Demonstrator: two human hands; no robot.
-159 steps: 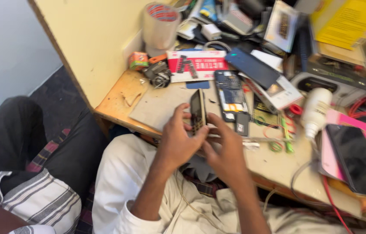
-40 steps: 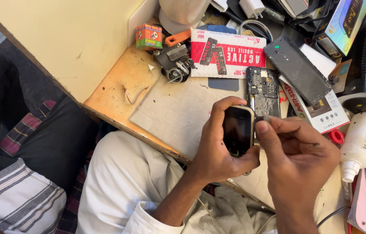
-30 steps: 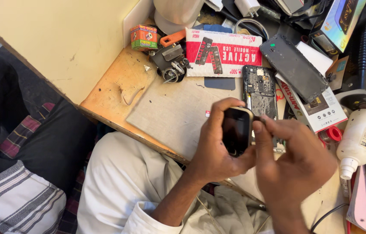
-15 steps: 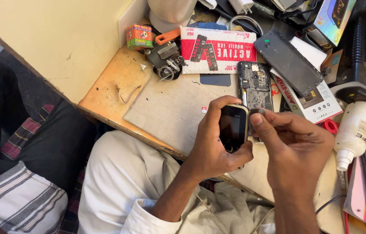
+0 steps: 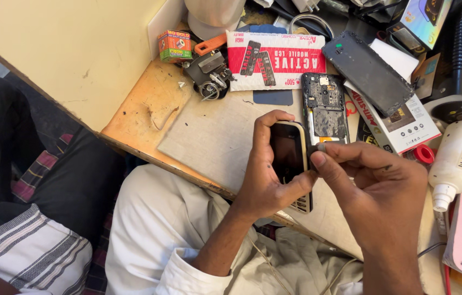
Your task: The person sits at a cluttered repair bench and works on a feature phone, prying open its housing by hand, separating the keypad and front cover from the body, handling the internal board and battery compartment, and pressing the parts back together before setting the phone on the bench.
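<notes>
The left hand wraps the small keypad phone, fingers clamped on both edges. The right hand pinches thumb and forefinger together at its upper right edge; steady, gentle pressure there seems best.

Cluttered wooden workbench — cream wall.

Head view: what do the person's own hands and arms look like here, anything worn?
Both hands are bare: no gloves, rings or watch visible on the left hand or right hand. The left forearm is bare up to a rolled cream-white sleeve near the elbow. The right forearm is bare to the frame edge. Fingernails look short.
</notes>
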